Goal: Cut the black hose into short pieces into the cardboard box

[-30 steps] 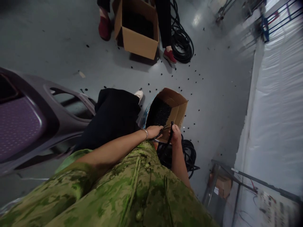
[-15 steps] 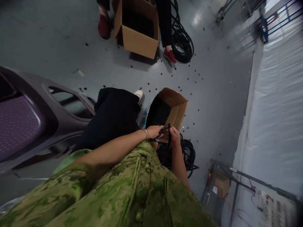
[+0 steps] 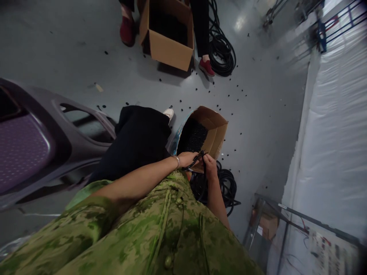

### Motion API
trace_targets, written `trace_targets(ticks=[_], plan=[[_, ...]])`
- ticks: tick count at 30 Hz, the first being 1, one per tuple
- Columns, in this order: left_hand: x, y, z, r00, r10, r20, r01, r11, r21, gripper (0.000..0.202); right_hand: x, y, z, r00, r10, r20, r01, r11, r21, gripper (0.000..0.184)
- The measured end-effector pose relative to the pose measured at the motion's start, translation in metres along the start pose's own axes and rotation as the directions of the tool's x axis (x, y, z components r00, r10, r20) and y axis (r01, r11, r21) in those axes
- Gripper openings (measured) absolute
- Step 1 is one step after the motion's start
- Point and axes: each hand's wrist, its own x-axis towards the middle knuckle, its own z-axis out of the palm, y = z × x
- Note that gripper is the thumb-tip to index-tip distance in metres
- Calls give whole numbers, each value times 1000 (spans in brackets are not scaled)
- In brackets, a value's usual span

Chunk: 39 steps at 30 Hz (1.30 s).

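My left hand (image 3: pixel 187 158) is closed around a slim black hand tool (image 3: pixel 197 157), which looks like cutters, though its exact kind is hard to make out. Pinched in my right hand (image 3: pixel 210 164) is the end of a black rubber hose (image 3: pixel 204 173). The tool's tip meets the hose end just beside my right fingers. Both hands are over the near edge of an open cardboard box (image 3: pixel 219 131). Inside that box lies a heap of small black pieces (image 3: pixel 196 133). From my right hand the hose hangs down toward a loose black coil (image 3: pixel 229 185).
Another person's legs and red shoes (image 3: pixel 206 67) flank a second cardboard box (image 3: pixel 171 51) holding black pieces. Beside them lies a black hose coil (image 3: pixel 220 55). Small black bits dot the floor. A purple-and-grey chair (image 3: pixel 63 126) is at left, a metal frame (image 3: pixel 286 214) at right.
The tool's open loop has narrowed around the hose end, and my right hand has shifted slightly left. The boxes and coils stay in place.
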Motion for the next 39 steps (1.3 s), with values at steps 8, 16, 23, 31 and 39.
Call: trace_targets(ticks=[8, 16, 23, 31, 39], plan=[[-1, 0, 0, 999, -1, 44, -1, 999, 38, 39, 3, 4, -3, 998, -5, 62, 10, 995, -96, 37], [-6, 6, -5, 1000, -28, 11, 26, 988, 153, 38, 16, 3, -11, 986, -119, 119, 155, 920, -359, 37], [-7, 8, -4, 999, 2, -44, 8, 974, 228, 37, 17, -3, -18, 983, -145, 111, 178, 887, -425, 36], [-8, 9, -4, 997, 4, -79, 14, 975, 223, 37, 15, -4, -14, 989, -142, 40, 146, 903, -404, 38], [-6, 8, -2, 997, -14, -77, 28, 981, 192, 38, 14, 4, 1, 994, -101, -46, 80, 940, -331, 39]])
